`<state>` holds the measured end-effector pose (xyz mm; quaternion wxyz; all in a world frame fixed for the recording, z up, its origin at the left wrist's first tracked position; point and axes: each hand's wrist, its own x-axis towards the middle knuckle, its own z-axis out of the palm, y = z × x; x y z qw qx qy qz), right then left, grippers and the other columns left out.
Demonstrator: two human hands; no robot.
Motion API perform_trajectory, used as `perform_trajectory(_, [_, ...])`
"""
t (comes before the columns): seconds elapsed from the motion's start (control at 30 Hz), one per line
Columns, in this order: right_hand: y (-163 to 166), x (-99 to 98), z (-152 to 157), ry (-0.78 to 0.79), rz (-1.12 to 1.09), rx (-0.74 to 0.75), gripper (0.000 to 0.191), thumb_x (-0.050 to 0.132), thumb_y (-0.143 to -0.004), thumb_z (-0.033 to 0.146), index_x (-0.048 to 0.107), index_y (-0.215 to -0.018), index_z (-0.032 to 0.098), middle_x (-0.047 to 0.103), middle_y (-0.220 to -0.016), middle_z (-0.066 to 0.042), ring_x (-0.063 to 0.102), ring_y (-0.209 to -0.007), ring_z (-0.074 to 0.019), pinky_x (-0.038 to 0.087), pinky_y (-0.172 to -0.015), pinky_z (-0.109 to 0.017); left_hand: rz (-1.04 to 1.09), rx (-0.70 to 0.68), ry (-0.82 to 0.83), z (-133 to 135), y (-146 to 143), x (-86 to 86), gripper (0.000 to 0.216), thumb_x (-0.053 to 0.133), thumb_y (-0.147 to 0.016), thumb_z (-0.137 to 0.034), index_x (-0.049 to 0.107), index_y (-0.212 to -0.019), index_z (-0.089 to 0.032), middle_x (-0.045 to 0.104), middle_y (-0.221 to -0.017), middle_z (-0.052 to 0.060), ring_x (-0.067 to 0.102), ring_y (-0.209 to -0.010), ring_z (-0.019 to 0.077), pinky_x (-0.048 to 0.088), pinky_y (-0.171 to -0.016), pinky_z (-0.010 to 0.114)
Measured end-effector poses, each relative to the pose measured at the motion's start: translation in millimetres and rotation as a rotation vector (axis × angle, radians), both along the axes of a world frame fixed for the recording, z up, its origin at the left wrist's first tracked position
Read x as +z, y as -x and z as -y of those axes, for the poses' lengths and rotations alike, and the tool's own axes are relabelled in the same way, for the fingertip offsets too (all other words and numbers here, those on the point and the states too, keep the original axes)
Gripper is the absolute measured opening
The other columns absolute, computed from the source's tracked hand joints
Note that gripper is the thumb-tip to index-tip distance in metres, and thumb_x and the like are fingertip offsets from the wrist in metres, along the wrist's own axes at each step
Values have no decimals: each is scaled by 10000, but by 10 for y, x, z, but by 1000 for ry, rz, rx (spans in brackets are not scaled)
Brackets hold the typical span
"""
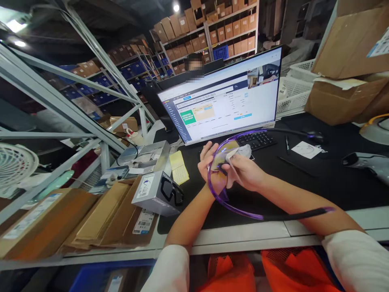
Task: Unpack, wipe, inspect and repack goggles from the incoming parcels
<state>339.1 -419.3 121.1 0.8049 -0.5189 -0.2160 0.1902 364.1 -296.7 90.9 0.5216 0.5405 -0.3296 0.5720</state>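
My left hand [208,158] is closed on a pair of purple-framed glasses [212,187] with a yellowish lens, its fingers behind the lens. One long temple, dark at its tip, reaches toward my right forearm; the other stretches over the keyboard. My right hand [247,172] pinches a pale wiping cloth [233,175] against the lens. Part of the lens is hidden by the cloth and fingers. Left of my hands stands a grey glasses box [159,194] with dark eyewear printed on it.
A monitor [219,105] and keyboard [258,140] stand behind my hands. Yellow notes [179,167] and cardboard boxes [112,211] lie left. Right are a mouse [315,137], a pen [287,144], a white card [306,149] and a barcode scanner [366,164].
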Motion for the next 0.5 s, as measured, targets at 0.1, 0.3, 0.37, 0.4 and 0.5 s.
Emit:
perform_trajectory(0.1, [-48,11,32,-52,-46,-55,394,769,-719,529,578,-837,206,613,-645,4,561,-514,-141,510,-498,-279,21,60,-69,-28,6,-25,427,741,-878,-466,515,-1192,-285,734,-1226,64,601,-1321,256,386,-1168,571])
perform_trajectory(0.3, [-180,75,121,-97,-20,-343,395,814,-704,489,561,-808,205,576,-584,23,499,-428,-119,400,-353,-231,25,151,-235,-123,41,51,435,809,-828,-417,538,-1140,-278,761,-1179,52,654,-1247,232,392,-1155,556])
perform_trajectory(0.37, [-108,68,46,-169,-90,-262,410,833,-694,484,568,-832,204,581,-615,30,515,-473,-107,436,-400,-215,50,144,-224,-132,21,50,457,813,-822,-427,534,-1155,-285,757,-1202,51,649,-1255,227,384,-1160,553])
perform_trajectory(0.4, [-73,61,3,-203,-127,-211,426,851,-676,478,580,-849,199,585,-634,33,522,-501,-98,459,-437,-205,61,140,-212,-136,3,42,462,813,-821,-428,532,-1160,-289,754,-1210,48,644,-1263,227,381,-1162,556])
perform_trajectory(0.5, [-60,35,-63,-205,-144,-174,459,893,-623,461,618,-856,178,598,-649,30,523,-531,-82,481,-488,-191,52,111,-193,-147,-73,3,455,814,-822,-397,538,-1168,-287,753,-1214,50,643,-1269,236,381,-1163,575])
